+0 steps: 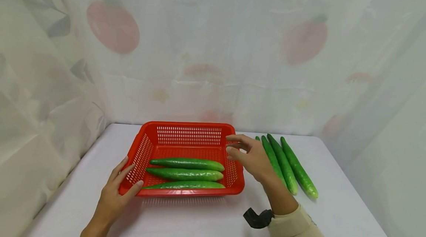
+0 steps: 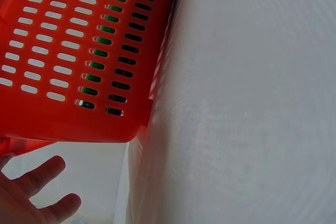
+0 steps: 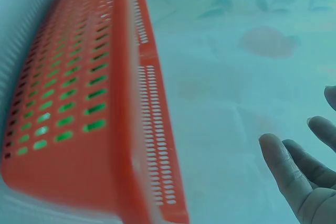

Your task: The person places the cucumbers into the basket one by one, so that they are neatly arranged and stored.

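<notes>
A red plastic basket with slotted walls stands on the table, three green cucumbers lying lengthwise side by side inside it. At its front left corner is my left hand, fingers spread along the left rim and thumb by the front rim. The left wrist view shows the loose fingers of that hand beside the basket's corner. Over the right rim hovers my right hand, holding nothing, its fingers loosely bent and thumb apart. Several more cucumbers lie on the table just right of it, partly hidden behind the hand and forearm.
The white-covered table reaches back to a pale curtain printed with faded red fruit. More curtain hangs along the left side. On the right wrist sits a black strap piece below the sleeve cuff.
</notes>
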`<state>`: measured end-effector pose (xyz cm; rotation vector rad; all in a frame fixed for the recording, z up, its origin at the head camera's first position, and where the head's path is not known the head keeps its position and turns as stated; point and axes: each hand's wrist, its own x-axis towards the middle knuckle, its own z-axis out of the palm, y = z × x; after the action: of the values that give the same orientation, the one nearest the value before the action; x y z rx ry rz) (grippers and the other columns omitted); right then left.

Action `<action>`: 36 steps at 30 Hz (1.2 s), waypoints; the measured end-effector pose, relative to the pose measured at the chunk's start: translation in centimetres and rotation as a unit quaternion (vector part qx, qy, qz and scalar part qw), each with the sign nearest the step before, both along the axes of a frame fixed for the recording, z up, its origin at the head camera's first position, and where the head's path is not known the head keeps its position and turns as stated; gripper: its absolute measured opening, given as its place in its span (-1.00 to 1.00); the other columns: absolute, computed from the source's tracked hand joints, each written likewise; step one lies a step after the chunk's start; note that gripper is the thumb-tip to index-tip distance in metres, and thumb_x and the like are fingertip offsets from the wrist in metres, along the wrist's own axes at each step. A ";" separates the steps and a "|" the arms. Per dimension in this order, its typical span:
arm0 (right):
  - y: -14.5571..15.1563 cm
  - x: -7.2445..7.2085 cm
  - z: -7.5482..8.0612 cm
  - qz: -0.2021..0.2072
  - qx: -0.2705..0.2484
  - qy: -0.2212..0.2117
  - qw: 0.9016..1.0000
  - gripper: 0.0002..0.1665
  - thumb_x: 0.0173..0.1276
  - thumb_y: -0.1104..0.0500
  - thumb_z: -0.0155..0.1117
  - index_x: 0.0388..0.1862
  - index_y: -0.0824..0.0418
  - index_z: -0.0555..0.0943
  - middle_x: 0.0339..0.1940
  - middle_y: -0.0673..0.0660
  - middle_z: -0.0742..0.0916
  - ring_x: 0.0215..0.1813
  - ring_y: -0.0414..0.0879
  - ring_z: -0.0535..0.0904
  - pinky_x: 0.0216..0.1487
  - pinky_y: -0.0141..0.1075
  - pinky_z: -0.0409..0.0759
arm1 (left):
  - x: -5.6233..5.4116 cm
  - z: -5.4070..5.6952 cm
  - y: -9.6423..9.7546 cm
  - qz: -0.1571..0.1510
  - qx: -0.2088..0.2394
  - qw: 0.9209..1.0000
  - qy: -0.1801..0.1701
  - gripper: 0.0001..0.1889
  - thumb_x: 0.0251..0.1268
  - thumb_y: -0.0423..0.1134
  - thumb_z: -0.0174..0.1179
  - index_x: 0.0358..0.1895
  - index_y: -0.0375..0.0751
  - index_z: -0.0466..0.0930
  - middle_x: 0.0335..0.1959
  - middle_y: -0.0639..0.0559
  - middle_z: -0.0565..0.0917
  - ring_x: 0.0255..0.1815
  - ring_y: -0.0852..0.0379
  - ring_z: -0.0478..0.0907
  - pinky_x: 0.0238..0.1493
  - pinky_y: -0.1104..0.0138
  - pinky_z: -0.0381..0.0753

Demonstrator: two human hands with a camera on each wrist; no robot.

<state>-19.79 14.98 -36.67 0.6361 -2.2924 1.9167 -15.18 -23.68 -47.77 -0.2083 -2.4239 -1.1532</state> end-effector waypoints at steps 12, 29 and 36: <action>3.7 1.9 1.0 -0.068 0.014 0.049 0.996 -0.64 0.33 0.28 0.32 0.11 0.22 0.61 0.07 0.09 0.65 0.04 0.07 0.60 -0.15 -0.16 0.62 | 0.0 0.1 0.0 -0.001 0.002 1.000 0.000 -0.40 0.15 -0.21 0.39 0.29 -0.17 0.46 0.45 0.11 0.21 0.37 0.33 0.11 0.09 0.68 0.04; 8.7 4.3 1.6 -0.127 0.008 0.094 0.987 -0.62 0.31 0.41 0.27 0.12 0.38 0.57 0.03 0.23 0.66 0.01 0.03 0.60 -0.14 -0.30 0.60 | 0.1 -0.2 -0.1 -0.001 0.005 1.000 0.006 -0.41 0.14 -0.22 0.40 0.28 -0.19 0.47 0.45 0.11 0.21 0.36 0.37 0.12 0.10 0.67 0.04; 10.5 5.0 1.4 -0.141 -0.024 0.125 0.982 -0.60 0.29 0.50 0.23 0.12 0.48 0.53 0.05 0.23 0.65 0.02 0.00 0.58 -0.11 -0.36 0.58 | 0.1 -0.2 0.0 -0.001 0.004 1.000 0.001 -0.41 0.15 -0.21 0.40 0.28 -0.18 0.47 0.45 0.11 0.21 0.35 0.36 0.13 0.09 0.67 0.05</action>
<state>-14.83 25.51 -35.32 0.4844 -2.0502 1.6553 -15.13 -23.67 -48.00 -0.2108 -2.4167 -1.1633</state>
